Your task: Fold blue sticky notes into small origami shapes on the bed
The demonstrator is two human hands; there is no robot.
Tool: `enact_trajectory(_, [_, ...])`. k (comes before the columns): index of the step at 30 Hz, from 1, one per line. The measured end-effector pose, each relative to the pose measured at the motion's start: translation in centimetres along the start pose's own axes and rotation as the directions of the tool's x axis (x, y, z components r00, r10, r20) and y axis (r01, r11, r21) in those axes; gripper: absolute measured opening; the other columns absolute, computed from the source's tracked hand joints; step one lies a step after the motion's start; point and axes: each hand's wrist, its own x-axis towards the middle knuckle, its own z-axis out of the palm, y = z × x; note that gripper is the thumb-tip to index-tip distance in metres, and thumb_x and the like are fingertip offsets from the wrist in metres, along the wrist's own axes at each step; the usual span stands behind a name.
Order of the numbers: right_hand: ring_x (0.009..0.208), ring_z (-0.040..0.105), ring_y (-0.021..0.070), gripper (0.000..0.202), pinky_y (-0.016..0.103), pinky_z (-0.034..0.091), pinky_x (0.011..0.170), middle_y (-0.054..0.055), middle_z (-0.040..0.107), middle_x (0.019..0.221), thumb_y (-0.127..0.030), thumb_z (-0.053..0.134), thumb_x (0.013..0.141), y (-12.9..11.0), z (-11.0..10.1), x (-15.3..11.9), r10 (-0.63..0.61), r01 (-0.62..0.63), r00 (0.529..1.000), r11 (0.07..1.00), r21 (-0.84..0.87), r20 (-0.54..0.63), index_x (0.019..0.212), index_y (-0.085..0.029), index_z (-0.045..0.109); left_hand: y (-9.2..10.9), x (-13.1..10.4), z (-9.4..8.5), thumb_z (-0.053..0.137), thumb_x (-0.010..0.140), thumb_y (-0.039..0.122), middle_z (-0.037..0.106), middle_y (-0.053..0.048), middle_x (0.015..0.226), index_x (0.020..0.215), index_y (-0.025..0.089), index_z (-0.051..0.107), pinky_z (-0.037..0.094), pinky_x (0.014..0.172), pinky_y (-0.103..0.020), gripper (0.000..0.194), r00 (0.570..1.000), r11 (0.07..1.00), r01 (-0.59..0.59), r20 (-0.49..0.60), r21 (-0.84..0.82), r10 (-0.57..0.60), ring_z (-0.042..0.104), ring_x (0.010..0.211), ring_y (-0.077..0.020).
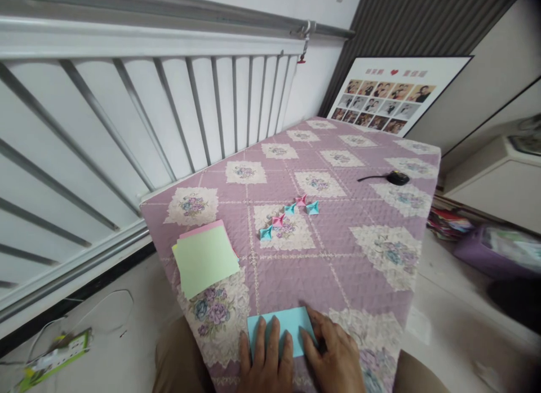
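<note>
A light blue sheet of paper [291,321] lies at the near edge of the table, apparently folded into a rectangle. My left hand [268,362] rests flat on it, fingers stretched out and slightly apart. At the paper's right edge, my right hand [333,350] has its thumb on top and its index finger along the corner, gripping the edge; the other fingers curl beside it. Farther up the table is a zigzag of small folded paper pieces, among them a blue one [266,233] and a pink one [278,220]. A stack of coloured paper squares [207,259], pale green on top, lies to the left.
A purple floral cloth [291,274] covers the table. A black object with a short cord [398,178] lies at the right. A white radiator [177,111] borders the left side, and a photo board [380,94] stands behind the far end. A purple bin [486,252] is on the right.
</note>
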Motion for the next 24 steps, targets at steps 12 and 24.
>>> enact_trajectory(12, [0.085,0.063,0.0223,0.038,0.040,0.043,0.079,0.001,0.069,0.093,-0.036,0.052,0.083,-0.4,-0.2,0.1,0.026,-0.026,0.999,0.999,0.032,0.024,0.119,-0.026,0.054,-0.2,0.1,-0.9,0.054,0.081,0.049,0.034,-0.009,0.146,0.139,0.033,0.038,0.007,0.107,-0.065,0.063,0.996,0.997,-0.003,0.093,-0.072,0.010,0.029,0.134,-0.0372])
enact_trajectory(24, [0.097,0.059,0.0233,0.030,0.043,0.044,0.087,0.007,0.067,0.104,-0.029,0.043,0.088,-0.2,-0.7,0.1,-0.021,0.042,0.987,0.991,0.130,-0.160,0.112,-0.021,0.059,-0.3,1.2,-5.2,0.060,0.074,0.039,-0.003,-0.006,0.154,0.143,0.039,0.021,-0.006,0.103,-0.068,0.080,0.912,0.974,0.030,0.406,-0.222,0.064,0.000,0.139,-0.0383])
